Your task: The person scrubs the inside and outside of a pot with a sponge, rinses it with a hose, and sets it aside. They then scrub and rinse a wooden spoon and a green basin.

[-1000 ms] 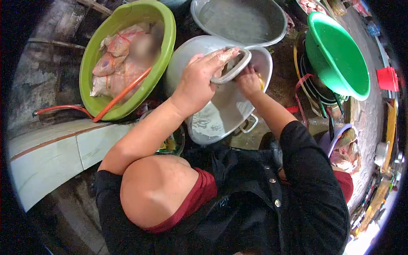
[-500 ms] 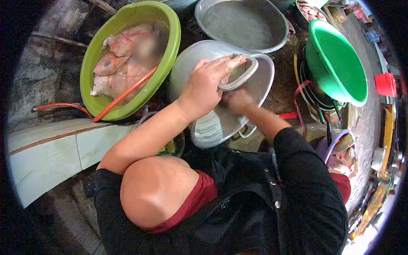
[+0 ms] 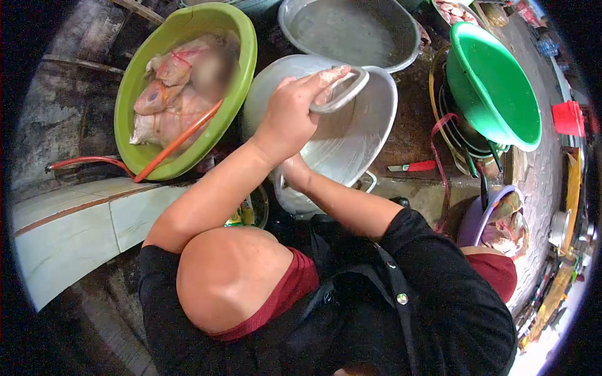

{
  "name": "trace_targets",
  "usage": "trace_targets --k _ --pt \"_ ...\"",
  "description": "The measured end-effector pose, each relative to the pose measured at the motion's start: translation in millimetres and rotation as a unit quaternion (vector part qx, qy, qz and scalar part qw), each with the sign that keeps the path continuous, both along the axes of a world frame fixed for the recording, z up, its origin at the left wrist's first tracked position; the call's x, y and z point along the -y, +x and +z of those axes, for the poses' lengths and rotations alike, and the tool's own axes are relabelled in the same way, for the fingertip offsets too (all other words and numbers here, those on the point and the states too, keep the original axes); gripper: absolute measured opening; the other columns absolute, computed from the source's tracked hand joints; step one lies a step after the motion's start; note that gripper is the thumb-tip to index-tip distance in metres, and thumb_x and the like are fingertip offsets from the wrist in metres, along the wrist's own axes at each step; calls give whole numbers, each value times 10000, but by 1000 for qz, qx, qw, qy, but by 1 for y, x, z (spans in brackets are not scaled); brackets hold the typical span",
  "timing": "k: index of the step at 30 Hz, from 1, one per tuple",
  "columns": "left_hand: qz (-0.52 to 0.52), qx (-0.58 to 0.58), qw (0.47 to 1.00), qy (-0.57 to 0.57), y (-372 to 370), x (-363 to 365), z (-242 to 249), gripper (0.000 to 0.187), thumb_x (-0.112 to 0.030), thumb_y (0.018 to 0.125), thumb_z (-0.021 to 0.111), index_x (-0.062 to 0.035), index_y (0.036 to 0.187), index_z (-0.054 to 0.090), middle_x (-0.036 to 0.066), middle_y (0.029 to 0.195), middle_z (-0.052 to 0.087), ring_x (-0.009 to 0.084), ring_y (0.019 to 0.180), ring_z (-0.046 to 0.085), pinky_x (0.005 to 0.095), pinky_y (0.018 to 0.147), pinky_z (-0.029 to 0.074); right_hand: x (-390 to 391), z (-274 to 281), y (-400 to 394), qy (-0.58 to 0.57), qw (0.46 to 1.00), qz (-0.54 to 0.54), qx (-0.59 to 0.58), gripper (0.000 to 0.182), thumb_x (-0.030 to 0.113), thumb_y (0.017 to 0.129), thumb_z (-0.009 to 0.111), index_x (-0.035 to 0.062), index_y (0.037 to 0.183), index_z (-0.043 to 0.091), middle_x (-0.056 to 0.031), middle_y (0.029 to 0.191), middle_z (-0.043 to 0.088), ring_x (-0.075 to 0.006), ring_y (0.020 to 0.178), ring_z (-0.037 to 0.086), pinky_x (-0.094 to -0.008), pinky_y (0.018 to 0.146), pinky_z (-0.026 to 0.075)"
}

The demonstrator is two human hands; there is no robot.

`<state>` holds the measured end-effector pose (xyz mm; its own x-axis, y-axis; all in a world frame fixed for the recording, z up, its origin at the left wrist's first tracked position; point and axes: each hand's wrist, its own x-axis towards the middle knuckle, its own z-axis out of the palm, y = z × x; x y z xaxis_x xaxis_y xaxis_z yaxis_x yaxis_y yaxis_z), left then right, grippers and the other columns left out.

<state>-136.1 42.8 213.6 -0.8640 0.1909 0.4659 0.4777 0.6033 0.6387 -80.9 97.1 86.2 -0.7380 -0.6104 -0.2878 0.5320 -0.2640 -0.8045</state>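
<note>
A large aluminium pot [image 3: 357, 125] lies tilted in front of me, its wide mouth turned to the right and its inner wall wet and streaked. My left hand [image 3: 295, 109] is closed round the pot's upper loop handle [image 3: 352, 94], fingers hooked through it. Below my left wrist, my right hand [image 3: 296, 173] reaches into the near left part of the pot. Its fingers are hidden behind my left forearm and the pot wall, and I cannot tell whether they hold anything. A second handle [image 3: 371, 182] sticks out at the pot's lower rim.
At left, an olive-green basin [image 3: 249, 44] holds large fish in water, with an orange hose [image 3: 188, 135] over its rim. A grey basin [image 3: 411, 53] of water stands behind the pot. To the right are a green basin [image 3: 495, 81], a red-handled knife [image 3: 419, 166] and a purple tub [image 3: 467, 222] with fish pieces.
My right hand has moved left and toward me, from beneath the upper handle to the pot's near left side. The red-handled knife is now uncovered. My left hand keeps hold of the handle.
</note>
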Motion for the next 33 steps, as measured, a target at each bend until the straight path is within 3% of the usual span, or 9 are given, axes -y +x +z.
trace_targets --k 5,8,11,14,17,21,24,29,33 --pt "-6 -22 1000 -16 2 1 3 538 16 715 515 -123 1235 551 95 1164 612 257 1022 593 347 826 425 -110 -66 -44 495 619 419 -443 476 211 726 628 151 1190 546 -138 1205 556 -329 1087 552 -443 950 423" --pt "-7 -2 1000 -9 4 0 2 540 20 714 509 -120 1234 552 105 1160 611 262 1010 594 357 839 424 -147 -84 -96 618 406 223 -635 340 205 736 600 177 1075 590 -88 1084 607 -280 974 596 -444 840 468" --pt "7 -31 999 -13 -3 -2 2 547 38 708 509 -127 1227 558 126 1077 636 282 908 620 382 795 455 -126 -89 -48 664 500 199 -519 363 233 735 604 139 1085 587 -105 1093 615 -292 961 605 -455 817 474" --pt "8 52 998 -21 -2 -7 8 536 40 720 553 -108 1235 562 153 1137 616 330 1029 595 359 883 459 -51 -53 -1 426 832 302 -188 702 369 774 625 61 1361 395 -204 1289 510 -332 1154 520 -443 1014 359" --pt "9 25 999 39 -10 -8 -1 506 45 735 533 -117 1212 576 148 1091 627 329 953 608 375 833 469 7 -28 -26 -4 996 -81 -45 572 340 876 527 36 1339 383 -160 1326 447 -240 1192 452 -394 1008 355" --pt "50 24 997 45 -4 -5 5 453 17 757 527 -121 1183 594 156 1049 633 344 911 618 383 780 496 -33 17 -151 -466 828 -180 254 331 316 907 390 64 1073 526 -145 1014 568 -254 949 571 -442 810 482" --pt "41 26 998 26 -7 -5 11 459 28 755 521 -120 1183 595 173 1041 629 345 938 610 383 791 492 -30 63 -142 -254 844 -374 289 330 297 913 346 59 1024 547 -137 972 583 -244 940 577 -428 803 489" --pt "31 84 995 34 -16 -7 7 522 47 743 526 -84 1248 542 166 1170 594 302 1083 580 339 911 453 -19 -4 -23 66 996 61 18 533 314 864 495 131 1347 364 -78 1292 479 -266 1134 499 -410 948 410" --pt "29 81 996 3 -17 -11 14 515 36 750 533 -82 1252 537 164 1176 590 308 1082 578 351 909 454 -106 -91 -67 577 587 344 -452 405 239 838 500 230 1241 541 -146 1182 577 -325 1119 536 -513 978 374"
